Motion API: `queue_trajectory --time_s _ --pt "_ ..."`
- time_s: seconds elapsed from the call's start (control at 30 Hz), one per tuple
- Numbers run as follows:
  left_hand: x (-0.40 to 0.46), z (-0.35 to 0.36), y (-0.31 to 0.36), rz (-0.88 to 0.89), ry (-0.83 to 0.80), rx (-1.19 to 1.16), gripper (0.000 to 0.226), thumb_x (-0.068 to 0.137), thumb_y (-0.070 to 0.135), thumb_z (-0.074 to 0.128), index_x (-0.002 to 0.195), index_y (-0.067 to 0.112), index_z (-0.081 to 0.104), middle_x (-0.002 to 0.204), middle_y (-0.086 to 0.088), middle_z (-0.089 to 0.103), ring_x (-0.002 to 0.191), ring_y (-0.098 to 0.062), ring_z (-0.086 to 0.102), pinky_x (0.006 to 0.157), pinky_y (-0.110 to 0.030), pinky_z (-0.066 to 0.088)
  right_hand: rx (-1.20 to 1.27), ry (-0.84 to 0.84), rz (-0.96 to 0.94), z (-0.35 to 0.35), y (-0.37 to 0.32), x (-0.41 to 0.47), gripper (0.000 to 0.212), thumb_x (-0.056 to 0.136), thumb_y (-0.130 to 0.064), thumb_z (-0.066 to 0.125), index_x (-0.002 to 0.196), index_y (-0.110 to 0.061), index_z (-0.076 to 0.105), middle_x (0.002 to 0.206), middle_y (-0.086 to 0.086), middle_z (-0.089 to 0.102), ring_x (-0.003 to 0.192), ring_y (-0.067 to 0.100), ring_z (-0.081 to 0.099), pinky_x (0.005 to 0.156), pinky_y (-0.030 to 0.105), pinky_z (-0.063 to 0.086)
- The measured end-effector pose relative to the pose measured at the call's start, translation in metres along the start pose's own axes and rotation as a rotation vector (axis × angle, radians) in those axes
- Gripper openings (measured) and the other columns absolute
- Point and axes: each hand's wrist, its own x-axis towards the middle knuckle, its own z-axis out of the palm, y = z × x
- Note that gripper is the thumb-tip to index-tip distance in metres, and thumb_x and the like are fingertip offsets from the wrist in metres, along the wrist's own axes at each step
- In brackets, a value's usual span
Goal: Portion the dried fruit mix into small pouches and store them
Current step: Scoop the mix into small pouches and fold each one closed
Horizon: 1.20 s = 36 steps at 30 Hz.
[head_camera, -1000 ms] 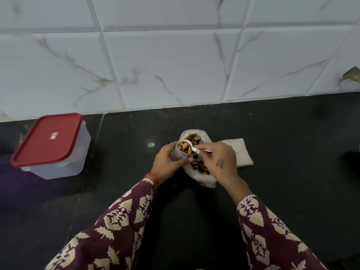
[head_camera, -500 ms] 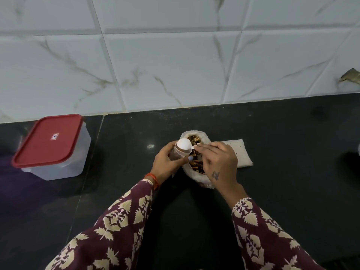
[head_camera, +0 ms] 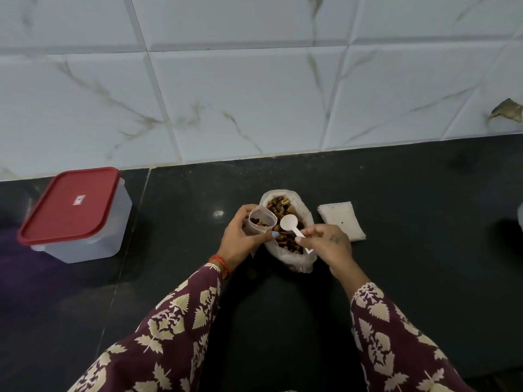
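Observation:
A big clear bag of dried fruit mix [head_camera: 285, 210] lies open on the black counter. My left hand [head_camera: 239, 240] grips a small clear pouch [head_camera: 261, 223] held open beside the bag's left rim, with a few dark pieces inside. My right hand [head_camera: 325, 246] pinches the handle of a white plastic spoon [head_camera: 288, 224]. The spoon's bowl is empty and hangs over the mix, just right of the pouch mouth. A stack of flat empty pouches [head_camera: 341, 223] lies to the right of the bag.
A clear storage box with a red lid [head_camera: 73, 210] stands shut at the left by the tiled wall. The black counter [head_camera: 424, 222] stretches to the right. A pale object [head_camera: 520, 215] shows at the right frame edge.
The spoon tipped its load of mix into the small pouch, then drew back to the right, empty, over the big bag. My left hand kept holding the pouch open.

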Motion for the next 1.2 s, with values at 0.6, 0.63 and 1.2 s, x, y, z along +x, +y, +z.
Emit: queue_trajectory --time_s 0.6,0.63,1.2 --pt "-0.006 -0.013 0.027 -0.09 -0.032 -0.258 0.025 0.081 0.0 0.065 0.103 0.011 0.058 0.095 -0.004 0.067 0.084 -0.008 0.066 0.073 -0.02 0.052 0.238 0.01 -0.511 0.019 -0.035 -0.015 0.004 0.084 -0.013 0.067 0.083 -0.017 0.066 0.088 -0.003 0.069 0.084 0.006 0.065 0.077 0.023 0.054" --pt "-0.006 -0.014 0.029 -0.112 -0.019 -0.296 0.017 0.085 -0.001 0.059 0.099 0.009 0.059 0.091 -0.006 0.066 0.079 -0.009 0.065 0.07 -0.02 0.051 0.306 -0.028 -0.467 0.018 -0.035 -0.016 0.007 0.085 -0.012 0.065 0.082 -0.018 0.065 0.089 -0.003 0.069 0.085 0.004 0.064 0.077 0.021 0.053" --pt "-0.013 0.0 0.043 -0.079 0.046 -0.342 0.008 0.091 0.006 0.057 0.087 0.011 0.063 0.075 0.001 0.068 0.071 -0.01 0.064 0.065 -0.023 0.053 0.614 -0.232 -0.106 0.013 -0.034 -0.013 0.02 0.076 -0.021 0.076 0.095 -0.014 0.073 0.095 0.007 0.074 0.101 0.022 0.067 0.092 0.037 0.052"
